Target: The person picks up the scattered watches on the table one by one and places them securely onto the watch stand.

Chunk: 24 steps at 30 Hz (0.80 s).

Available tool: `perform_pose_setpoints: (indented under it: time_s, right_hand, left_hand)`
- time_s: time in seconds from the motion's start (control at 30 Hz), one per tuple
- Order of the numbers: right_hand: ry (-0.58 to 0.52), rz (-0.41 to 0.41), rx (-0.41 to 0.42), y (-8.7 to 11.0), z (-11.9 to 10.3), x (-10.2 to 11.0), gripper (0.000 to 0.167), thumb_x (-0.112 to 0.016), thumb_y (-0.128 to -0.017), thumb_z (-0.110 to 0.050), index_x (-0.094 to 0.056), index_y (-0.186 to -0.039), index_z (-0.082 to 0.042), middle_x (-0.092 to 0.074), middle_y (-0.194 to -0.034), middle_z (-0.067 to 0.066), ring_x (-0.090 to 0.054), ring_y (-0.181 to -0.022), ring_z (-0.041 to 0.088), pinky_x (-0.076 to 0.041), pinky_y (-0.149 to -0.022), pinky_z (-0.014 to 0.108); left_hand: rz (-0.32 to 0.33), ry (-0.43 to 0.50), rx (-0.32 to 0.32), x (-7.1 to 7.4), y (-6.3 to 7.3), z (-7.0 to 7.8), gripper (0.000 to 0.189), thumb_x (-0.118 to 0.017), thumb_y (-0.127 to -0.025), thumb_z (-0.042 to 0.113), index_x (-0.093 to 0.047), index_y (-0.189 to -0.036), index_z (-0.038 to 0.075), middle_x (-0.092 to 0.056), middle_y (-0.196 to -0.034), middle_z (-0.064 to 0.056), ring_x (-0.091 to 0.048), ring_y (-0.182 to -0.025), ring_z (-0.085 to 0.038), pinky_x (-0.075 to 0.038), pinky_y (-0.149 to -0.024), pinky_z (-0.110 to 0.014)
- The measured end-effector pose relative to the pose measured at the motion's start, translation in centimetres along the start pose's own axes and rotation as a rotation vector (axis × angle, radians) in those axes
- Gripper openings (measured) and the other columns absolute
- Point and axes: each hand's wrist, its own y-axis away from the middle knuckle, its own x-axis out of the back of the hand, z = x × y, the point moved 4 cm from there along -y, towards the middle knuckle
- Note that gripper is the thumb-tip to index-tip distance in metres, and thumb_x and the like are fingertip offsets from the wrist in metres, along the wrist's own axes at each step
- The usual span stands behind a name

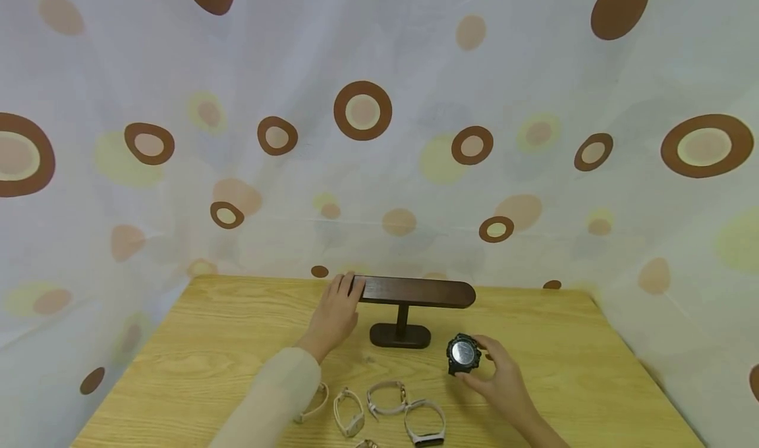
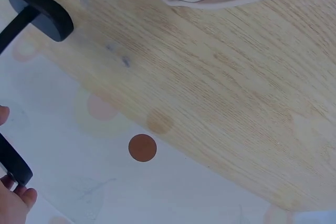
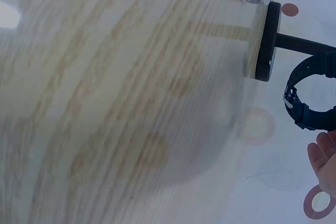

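A dark wooden T-shaped watch stand (image 1: pixel 415 291) stands toward the back of the table. My left hand (image 1: pixel 335 313) grips the left end of its bar; in the left wrist view, fingertips (image 2: pixel 30 196) curl at the bar's end (image 2: pixel 14 163). To the right, in front of the stand, my right hand (image 1: pixel 501 379) pinches a black digital watch (image 1: pixel 463 354) between thumb and fingers, its round face toward the head camera. In the right wrist view the black watch's strap (image 3: pixel 296 90) forms a buckled loop, partly cut off by the frame edge.
Several light-strapped watches lie nearer me: a pinkish one (image 1: pixel 387 398), a white band (image 1: pixel 425 423), a cream one (image 1: pixel 348 412), and another (image 1: pixel 314 405) partly behind the left sleeve (image 1: pixel 275 395). A dotted cloth (image 1: pixel 403 184) hangs behind the wooden table (image 1: pixel 563 342).
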Motion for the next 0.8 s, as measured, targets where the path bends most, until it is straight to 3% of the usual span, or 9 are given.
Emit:
perform_pose_setpoints:
  time_s: [0.37, 0.8]
  right_hand:
    - [-0.004, 0.010, -0.041, -1.1, 0.4, 1.2, 0.063, -0.084, -0.065, -0.011, -0.056, -0.119, 0.002, -0.060, -0.116, 0.017, -0.059, -0.100, 0.031, -0.054, -0.081, 0.041]
    - [-0.017, 0.094, -0.082, -3.1, 1.9, 2.5, 0.064, -0.080, -0.069, -0.007, -0.051, -0.124, 0.006, -0.059, -0.118, 0.025, -0.059, -0.103, 0.039, -0.050, -0.087, 0.050]
  left_hand:
    - [0.124, 0.020, -0.009, 0.1, -0.8, -0.2, 0.050, -0.074, -0.079, 0.012, -0.052, -0.123, 0.002, -0.051, -0.120, -0.019, -0.052, -0.108, -0.031, -0.051, -0.090, -0.036]
    - [0.079, 0.003, -0.022, 0.2, -0.8, -0.1, 0.048, -0.071, -0.080, 0.006, -0.050, -0.124, 0.003, -0.052, -0.120, -0.018, -0.052, -0.109, -0.031, -0.051, -0.091, -0.033]
